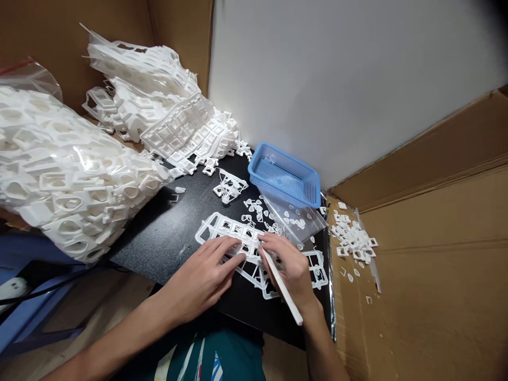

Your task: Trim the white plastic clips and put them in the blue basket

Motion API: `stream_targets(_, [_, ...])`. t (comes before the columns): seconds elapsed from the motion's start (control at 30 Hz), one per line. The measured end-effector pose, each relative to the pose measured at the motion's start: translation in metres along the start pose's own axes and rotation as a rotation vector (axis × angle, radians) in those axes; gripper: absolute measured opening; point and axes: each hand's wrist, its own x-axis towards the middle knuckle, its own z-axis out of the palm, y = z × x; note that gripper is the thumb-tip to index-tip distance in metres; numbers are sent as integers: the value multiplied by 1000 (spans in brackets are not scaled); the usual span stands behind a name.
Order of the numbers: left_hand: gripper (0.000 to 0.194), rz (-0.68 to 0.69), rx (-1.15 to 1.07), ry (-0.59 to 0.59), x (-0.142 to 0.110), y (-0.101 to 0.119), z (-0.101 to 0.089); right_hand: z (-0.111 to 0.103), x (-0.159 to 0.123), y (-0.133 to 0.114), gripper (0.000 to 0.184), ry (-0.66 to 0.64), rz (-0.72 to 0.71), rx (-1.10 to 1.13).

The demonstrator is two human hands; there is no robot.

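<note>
One white frame (243,231) under fingertips of both hands. My left hand (210,270) half-curled on it, pinching or not, can't tell; right hand (292,264) grips white stick (284,293). Black tabletop (166,227) stretches left; edge near, right. Blue basket (273,185) beyond.

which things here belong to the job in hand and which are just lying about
Part of the job:
white frame, touched by the left hand
white stick, held in the right hand
heap of white sheets, probably, being similar

Seemingly just lying about, untouched:
blue basket
black cable
loose pieces on the cardboard
</note>
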Motion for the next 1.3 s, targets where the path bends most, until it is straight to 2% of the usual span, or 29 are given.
stream_targets(0.13, [57, 15, 109, -26, -7, -3, 3, 9, -1, 0, 17, -95, 78, 71])
stream_targets(0.27, [55, 32, 165, -40, -5, -2, 6, 13, -3, -1, 18, -132, 72, 70])
stream_targets(0.6, [54, 41, 153, -55, -6, -1, 5, 4, 6, -10, 11, -262, 90, -12])
stream_targets(0.87, [56, 41, 164, -73, -6, -2, 5, 16, 11, -12, 12, -296, -67, -324])
stream_targets(0.97, [58, 55, 165, -66, -9, -3, 8, 16, 10, -12, 14, -309, -223, -469])
stream_targets(1.07, [58, 51, 165, -58, -10, -3, 11, 16, 7, -10, 16, -251, -396, -577])
stream_targets(1.2, [56, 44, 149, -74, -7, -3, 11, 19, -2, -5, 16, -160, -523, -596])
stream_targets(1.3, [53, 37, 134, -70, -6, -1, 8, 20, -6, 0, 18, -140, -522, -537])
